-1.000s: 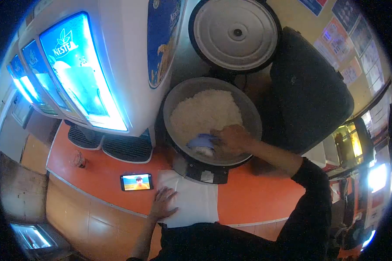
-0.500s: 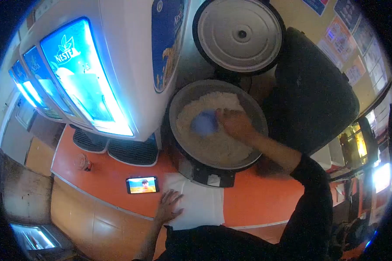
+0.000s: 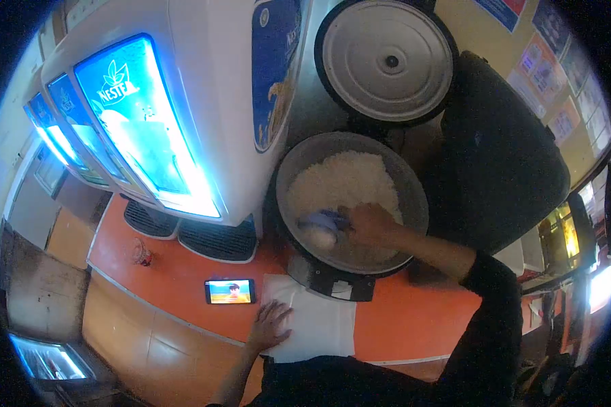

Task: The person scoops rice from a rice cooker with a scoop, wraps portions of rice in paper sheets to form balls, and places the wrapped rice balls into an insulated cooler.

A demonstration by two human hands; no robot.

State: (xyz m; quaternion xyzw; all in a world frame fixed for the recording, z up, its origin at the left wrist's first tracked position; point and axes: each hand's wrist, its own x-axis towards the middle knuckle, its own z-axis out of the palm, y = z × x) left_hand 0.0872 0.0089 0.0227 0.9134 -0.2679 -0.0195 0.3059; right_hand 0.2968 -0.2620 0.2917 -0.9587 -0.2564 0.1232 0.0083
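My right hand (image 3: pixel 370 224) is closed around a blue scoop (image 3: pixel 326 218), low inside a big rice cooker (image 3: pixel 421 203). A pale mound of rice shows at the scoop's lower side; motion blurs its exact shape. Cooked white rice (image 3: pixel 343 178) is heaped toward the far side of the pot. Fingers spread, my left hand (image 3: pixel 270 327) lies flat on white paper (image 3: pixel 319 319) in front of the cooker. The cooker's round lid (image 3: pixel 389 61) stands raised behind the pot.
A tall drink dispenser (image 3: pixel 210 102) with lit panels stands close to the cooker's left. On the orange counter (image 3: pixel 173 292) are a phone (image 3: pixel 229 292) and a small glass jar (image 3: pixel 140 254). A big black case-like object (image 3: pixel 506 136) is to the right.
My right hand has drawn the scoop toward the near side of the pot, and rice now shows at it. My left hand stays on the paper. The view has shifted slightly.
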